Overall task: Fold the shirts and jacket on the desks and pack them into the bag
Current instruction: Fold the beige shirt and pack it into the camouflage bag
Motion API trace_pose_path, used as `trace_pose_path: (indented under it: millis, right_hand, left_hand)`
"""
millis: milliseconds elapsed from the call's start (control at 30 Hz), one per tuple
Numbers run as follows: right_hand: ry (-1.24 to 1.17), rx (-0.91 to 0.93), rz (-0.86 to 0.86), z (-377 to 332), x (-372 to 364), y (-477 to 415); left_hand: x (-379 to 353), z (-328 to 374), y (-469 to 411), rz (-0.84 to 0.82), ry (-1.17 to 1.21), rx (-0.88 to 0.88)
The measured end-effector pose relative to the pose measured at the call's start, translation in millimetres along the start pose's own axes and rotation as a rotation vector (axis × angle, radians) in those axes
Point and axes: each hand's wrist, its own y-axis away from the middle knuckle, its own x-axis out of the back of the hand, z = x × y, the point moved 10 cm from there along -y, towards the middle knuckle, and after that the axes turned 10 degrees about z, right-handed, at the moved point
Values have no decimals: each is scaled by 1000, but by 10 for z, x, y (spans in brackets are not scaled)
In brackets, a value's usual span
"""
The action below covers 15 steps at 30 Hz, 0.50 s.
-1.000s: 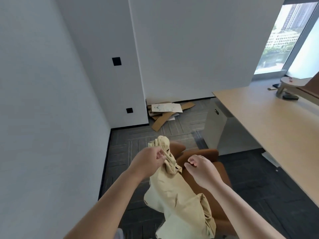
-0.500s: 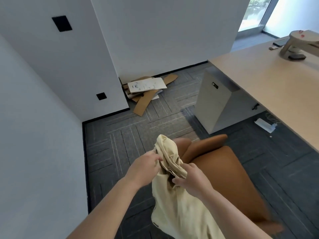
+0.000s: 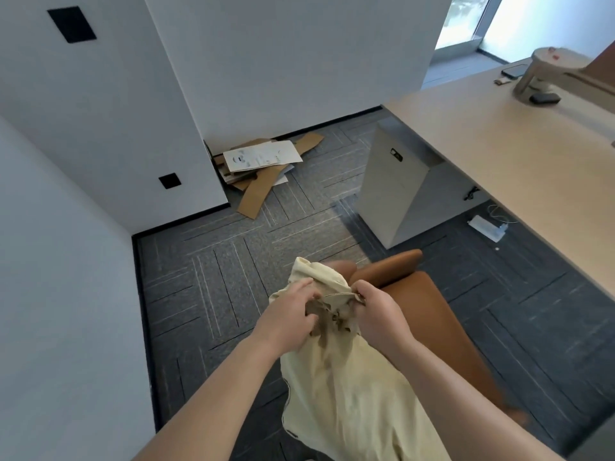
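Observation:
A pale yellow shirt point(image 3: 349, 390) hangs crumpled in front of me, above the floor. My left hand point(image 3: 286, 319) grips the bunched fabric near its top on the left side. My right hand point(image 3: 379, 316) pinches the fabric edge on the right, a short gap from the left hand. The cloth between them is gathered in folds, and a loose end sticks up past my left hand. No bag is in view.
A brown leather chair point(image 3: 442, 314) stands just behind the shirt. A light wooden desk point(image 3: 519, 151) runs along the right, with a grey cabinet point(image 3: 396, 191) under it. Flattened cardboard and papers point(image 3: 263, 164) lie by the far wall. White walls close in on the left.
My right hand, free a second ago, has taken hold of the shirt. Both hands now spread the gathered top a little apart. The view has tilted downward.

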Motion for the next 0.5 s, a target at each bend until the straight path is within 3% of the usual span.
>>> trace_pose_path:
  millis: [233, 500]
  right_hand:
    - [-37, 96, 171, -560, 1270, 126]
    - [-42, 108, 459, -653, 2660, 779]
  left_hand:
    - [505, 880, -192, 91, 137, -72]
    - [782, 2185, 47, 145, 168, -218]
